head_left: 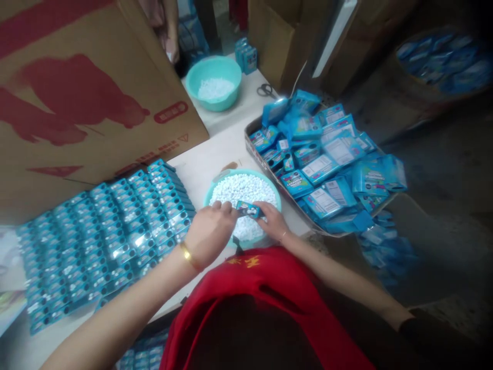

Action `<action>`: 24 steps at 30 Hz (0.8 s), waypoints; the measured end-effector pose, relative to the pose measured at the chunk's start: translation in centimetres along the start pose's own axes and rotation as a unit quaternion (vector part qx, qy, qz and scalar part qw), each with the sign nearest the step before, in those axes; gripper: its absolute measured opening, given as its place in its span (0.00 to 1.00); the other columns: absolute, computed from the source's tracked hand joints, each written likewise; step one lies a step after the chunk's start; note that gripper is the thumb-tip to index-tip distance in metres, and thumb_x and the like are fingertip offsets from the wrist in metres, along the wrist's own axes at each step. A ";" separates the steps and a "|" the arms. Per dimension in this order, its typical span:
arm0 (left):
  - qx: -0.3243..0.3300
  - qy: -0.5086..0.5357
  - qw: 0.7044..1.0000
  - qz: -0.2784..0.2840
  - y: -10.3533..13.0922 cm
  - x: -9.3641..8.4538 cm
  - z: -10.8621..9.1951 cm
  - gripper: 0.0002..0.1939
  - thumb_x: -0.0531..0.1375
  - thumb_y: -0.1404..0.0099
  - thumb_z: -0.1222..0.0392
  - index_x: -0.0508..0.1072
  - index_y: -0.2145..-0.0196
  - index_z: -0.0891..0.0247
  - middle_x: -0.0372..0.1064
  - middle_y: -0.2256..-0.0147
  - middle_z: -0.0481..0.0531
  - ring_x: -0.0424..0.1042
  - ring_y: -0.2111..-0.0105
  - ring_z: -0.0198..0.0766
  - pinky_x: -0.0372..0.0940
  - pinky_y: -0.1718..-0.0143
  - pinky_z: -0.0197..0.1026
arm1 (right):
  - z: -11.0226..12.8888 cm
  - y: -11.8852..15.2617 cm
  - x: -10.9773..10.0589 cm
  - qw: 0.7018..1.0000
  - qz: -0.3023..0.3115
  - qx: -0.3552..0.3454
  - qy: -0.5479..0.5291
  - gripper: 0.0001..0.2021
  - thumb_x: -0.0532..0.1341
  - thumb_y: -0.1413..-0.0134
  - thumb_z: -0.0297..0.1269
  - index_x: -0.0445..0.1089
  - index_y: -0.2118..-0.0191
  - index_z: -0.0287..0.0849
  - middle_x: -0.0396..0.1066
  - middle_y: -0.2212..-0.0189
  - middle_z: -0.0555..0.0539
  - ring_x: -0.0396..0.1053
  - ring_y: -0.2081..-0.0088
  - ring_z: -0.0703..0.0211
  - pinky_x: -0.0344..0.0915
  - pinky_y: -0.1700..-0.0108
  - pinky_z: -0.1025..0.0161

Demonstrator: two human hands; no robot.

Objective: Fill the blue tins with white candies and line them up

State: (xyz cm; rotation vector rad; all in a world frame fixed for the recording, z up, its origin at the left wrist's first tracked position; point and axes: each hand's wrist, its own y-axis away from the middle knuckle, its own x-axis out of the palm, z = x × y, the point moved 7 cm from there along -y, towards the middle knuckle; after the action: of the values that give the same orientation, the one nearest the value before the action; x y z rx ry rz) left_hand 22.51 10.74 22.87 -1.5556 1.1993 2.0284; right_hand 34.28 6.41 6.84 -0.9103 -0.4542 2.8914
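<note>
Over a mint-green bowl [208, 197] heaped with small white pellets [246, 187], a small blue box [251, 209] is held level. My right hand [274, 222] grips its right end between thumb and fingers. With its back to the camera, my left hand [215, 228] is closed at the box's left end; its fingertips are partly hidden. A few white spots show on the box's upper face, too small to make out well. To the left of my left hand stand rows of similar blue boxes [84, 241], packed side by side.
On the right, a carton [256, 154] overflows with flat blue packets [319, 167]. A large cardboard box [115, 77] blocks the upper left. Farther back are a second green bowl [219, 103], scissors [265, 91] and another person's hand [172, 49]. More packets fill a round container [447, 61].
</note>
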 end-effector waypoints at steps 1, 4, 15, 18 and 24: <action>-0.009 0.004 1.000 -0.006 0.5 -0.3 0.2 0.13 0.48 0.35 0.71 0.71 0.63 0.66 0.67 0.65 0.57 0.68 0.67 0.42 0.65 0.71 0.41 | 0.1 0.1 -0.1 1.000 -0.004 0.001 -0.008 0.20 0.58 0.44 0.32 0.62 0.45 0.46 0.70 0.52 0.42 0.68 0.49 0.50 0.66 0.46 0.49; -0.017 0.083 0.994 -0.068 1.7 0.1 1.7 0.13 0.49 0.32 0.63 0.68 0.53 0.64 0.65 0.56 0.58 0.70 0.68 0.40 0.67 0.69 0.42 | 0.8 0.3 -0.4 0.999 -0.004 0.004 -0.039 0.19 0.59 0.43 0.34 0.62 0.46 0.44 0.71 0.53 0.42 0.68 0.50 0.51 0.67 0.47 0.52; -0.032 0.362 0.914 -0.177 4.7 10.3 3.2 0.13 0.55 0.34 0.52 0.66 0.54 0.58 0.67 0.63 0.53 0.69 0.67 0.38 0.66 0.64 0.40 | 2.4 -2.0 -3.5 0.992 0.101 0.059 0.046 0.24 0.66 0.51 0.47 0.67 0.50 0.41 0.72 0.55 0.43 0.70 0.53 0.53 0.67 0.49 0.59; -0.142 0.357 0.897 -0.220 8.7 12.2 5.8 0.13 0.56 0.35 0.50 0.66 0.56 0.60 0.67 0.64 0.53 0.68 0.66 0.39 0.65 0.63 0.41 | -2.4 -3.7 -9.6 0.966 0.049 0.188 0.173 0.17 0.59 0.43 0.41 0.67 0.53 0.33 0.71 0.58 0.32 0.69 0.53 0.42 0.63 0.49 0.46; -0.292 0.290 0.898 -0.159 13.3 21.2 10.1 0.13 0.56 0.38 0.52 0.68 0.59 0.63 0.67 0.63 0.55 0.69 0.64 0.43 0.65 0.61 0.43 | -10.0 -2.9 -12.9 0.831 0.118 0.398 0.371 0.28 0.56 0.44 0.51 0.59 0.48 0.29 0.72 0.62 0.26 0.71 0.57 0.31 0.65 0.58 0.41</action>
State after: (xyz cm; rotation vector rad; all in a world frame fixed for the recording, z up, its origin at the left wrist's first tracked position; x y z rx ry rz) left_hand -0.60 5.56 9.88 -2.5753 0.4114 1.8397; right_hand 50.54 9.69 6.95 -1.7756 0.8946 2.1840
